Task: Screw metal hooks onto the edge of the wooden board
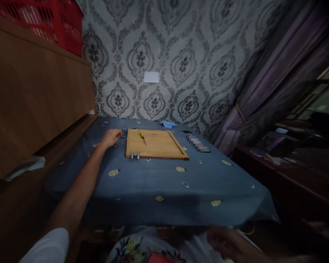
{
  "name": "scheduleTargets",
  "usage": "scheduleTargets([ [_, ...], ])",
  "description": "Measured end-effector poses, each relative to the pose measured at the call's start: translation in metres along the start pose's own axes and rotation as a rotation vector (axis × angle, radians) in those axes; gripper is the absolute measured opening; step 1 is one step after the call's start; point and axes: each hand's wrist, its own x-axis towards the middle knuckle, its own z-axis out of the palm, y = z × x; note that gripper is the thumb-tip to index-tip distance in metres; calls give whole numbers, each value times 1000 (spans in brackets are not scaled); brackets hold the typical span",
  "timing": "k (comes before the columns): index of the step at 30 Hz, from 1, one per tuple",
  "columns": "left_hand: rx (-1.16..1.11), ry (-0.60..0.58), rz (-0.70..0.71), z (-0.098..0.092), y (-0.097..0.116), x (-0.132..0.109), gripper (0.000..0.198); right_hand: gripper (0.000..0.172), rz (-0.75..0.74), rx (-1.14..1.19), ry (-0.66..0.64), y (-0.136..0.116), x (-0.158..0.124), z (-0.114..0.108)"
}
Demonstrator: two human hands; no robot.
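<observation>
My left hand (112, 138) reaches over the left part of the table, just left of a wooden panel, beside some small thin metal items (123, 136). Its fingers are curled together; what they hold, if anything, is too small to tell. The wooden panel (159, 144) lies flat, with a raised frame and two metal hinges (135, 155) at its near left edge. On top of it rests a screwdriver (143, 137) with a yellow and black handle. My right hand (226, 243) is low, below the table's front edge near my lap, dark and blurred.
A blue patterned cloth covers the table (148, 182). Behind the panel lies a blue cloth (168, 124); a pixelated object (199, 143) is to its right. A wooden cabinet (38, 84) carrying a red basket (71, 27) borders the left; a purple curtain (252, 87) hangs right.
</observation>
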Motion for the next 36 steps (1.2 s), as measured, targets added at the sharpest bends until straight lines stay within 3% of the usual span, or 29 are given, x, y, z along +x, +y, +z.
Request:
scheduleTargets([
  [4, -129, 33, -36, 2, 1, 4, 36, 35, -141, -133, -27, -42, 31, -23],
  [6, -215, 36, -50, 5, 2, 5, 37, 31, -206, -171, 38, -66, 45, -31],
  [10, -409, 16, -66, 12, 8, 7, 36, 29, -371, -188, -33, -111, 72, -37],
  [13, -524, -23, -60, 16, 17, 8, 36, 27, -426, -142, -46, -130, 99, -35],
  [16, -599, -93, -36, 18, 33, 7, 35, 24, -462, -85, 3, -139, 128, -30],
  [23, -752, -221, 8, 23, 79, -2, 23, 36, -540, 90, 77, -149, 189, -9],
  [25, -804, -238, 1, 24, 90, -6, 28, 41, -545, 145, 92, -151, 201, -1],
  [29, -882, -294, -13, 26, 111, -12, 35, 43, -530, 230, 100, -152, 212, 12],
  [36, -931, -391, -15, 30, 140, -24, 29, 27, -493, 303, 88, -149, 204, 14],
])
